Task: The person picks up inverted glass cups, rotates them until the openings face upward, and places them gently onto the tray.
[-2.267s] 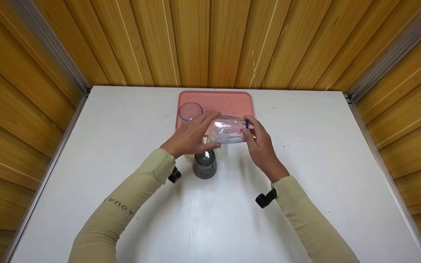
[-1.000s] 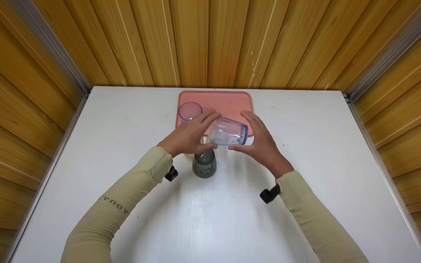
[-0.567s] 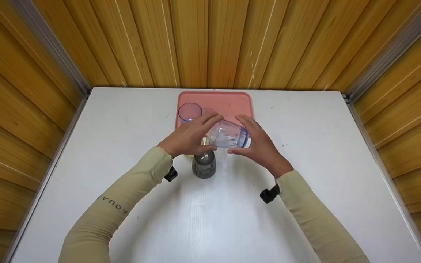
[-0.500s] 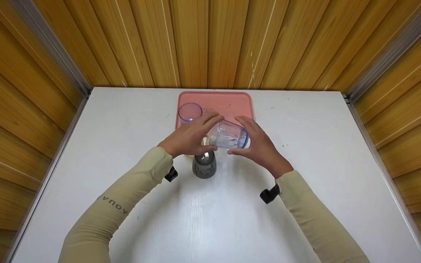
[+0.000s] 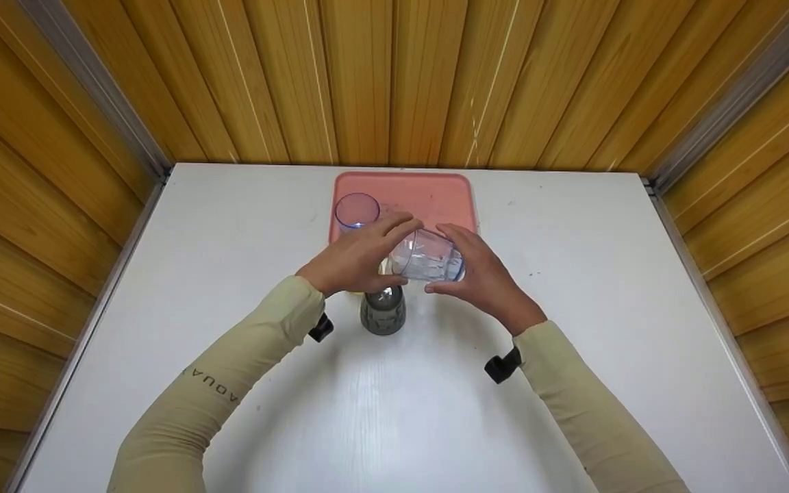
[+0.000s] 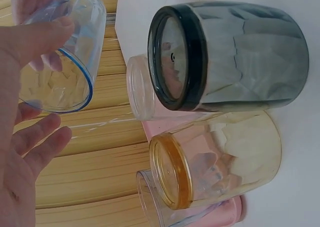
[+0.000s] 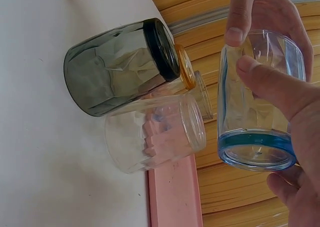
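Note:
Both hands hold a clear, blue-tinted drinking glass (image 5: 429,255) on its side above the table. My left hand (image 5: 357,257) is cupped about its mouth, thumb below and fingers over the upper edge in the head view. My right hand (image 5: 480,274) curves round the thick blue base, its thumb lying along the wall in the right wrist view. Below stands a smoky grey glass (image 5: 383,315), bottom up. Beside it are an amber glass (image 6: 235,157) and a colourless glass (image 7: 150,132), also bottom up. Hands and the held glass mostly hide these two in the head view.
A pink tray (image 5: 429,192) lies at the back of the white table (image 5: 572,287). On its left part an upright purple-tinted glass (image 5: 357,209) stands behind my left hand. Wood-patterned panels (image 5: 394,82) enclose the table at the back and sides.
My right hand first pinched the glass's base, then spread its fingers and shifted to curve round it. The base end has tipped downward, and the glass has come slightly nearer.

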`<state>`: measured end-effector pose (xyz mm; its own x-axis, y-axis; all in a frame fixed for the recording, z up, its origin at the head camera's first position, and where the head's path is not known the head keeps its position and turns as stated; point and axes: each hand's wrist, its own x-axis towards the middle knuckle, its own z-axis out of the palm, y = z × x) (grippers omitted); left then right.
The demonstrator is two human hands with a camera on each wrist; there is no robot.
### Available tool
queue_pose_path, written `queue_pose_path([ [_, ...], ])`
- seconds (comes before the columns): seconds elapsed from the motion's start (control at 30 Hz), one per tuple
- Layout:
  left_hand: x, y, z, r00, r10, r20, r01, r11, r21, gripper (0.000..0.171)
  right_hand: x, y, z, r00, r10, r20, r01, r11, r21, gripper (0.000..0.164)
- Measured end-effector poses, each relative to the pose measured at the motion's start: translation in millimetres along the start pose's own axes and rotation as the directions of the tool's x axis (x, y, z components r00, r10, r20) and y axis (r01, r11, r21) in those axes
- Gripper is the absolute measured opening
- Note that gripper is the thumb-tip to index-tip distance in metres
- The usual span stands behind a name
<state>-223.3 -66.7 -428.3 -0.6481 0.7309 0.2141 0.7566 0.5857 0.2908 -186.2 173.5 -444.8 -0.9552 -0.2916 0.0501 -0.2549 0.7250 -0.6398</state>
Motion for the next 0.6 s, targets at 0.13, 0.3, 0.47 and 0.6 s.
queue_pose_path([
  [0.13,-0.4,0.0,0.3,1.000,0.009,0.007,-0.009,1.000,-0.023,0.089,0.7,-0.7,2.0,0.999,0.029,0.034,-0.030,1.000,0.010,0.098],
  [0.3,-0.8,0.0,1.6,1.000,0.003,0.018,-0.002,1.000,-0.031,0.088,1.2,-0.1,4.3,0.999,0.032,0.041,-0.033,0.999,0.016,0.093],
  [0.47,-0.4,-1.0,1.6,1.000,0.001,0.018,-0.001,0.999,-0.035,0.090,1.6,2.0,6.4,0.999,0.021,0.026,-0.022,0.999,0.027,0.090],
  [0.6,-0.9,-1.3,-0.2,1.000,0.004,0.021,-0.003,0.999,-0.040,0.093,1.6,3.3,7.5,1.000,-0.003,0.004,0.002,1.000,0.029,0.089],
])
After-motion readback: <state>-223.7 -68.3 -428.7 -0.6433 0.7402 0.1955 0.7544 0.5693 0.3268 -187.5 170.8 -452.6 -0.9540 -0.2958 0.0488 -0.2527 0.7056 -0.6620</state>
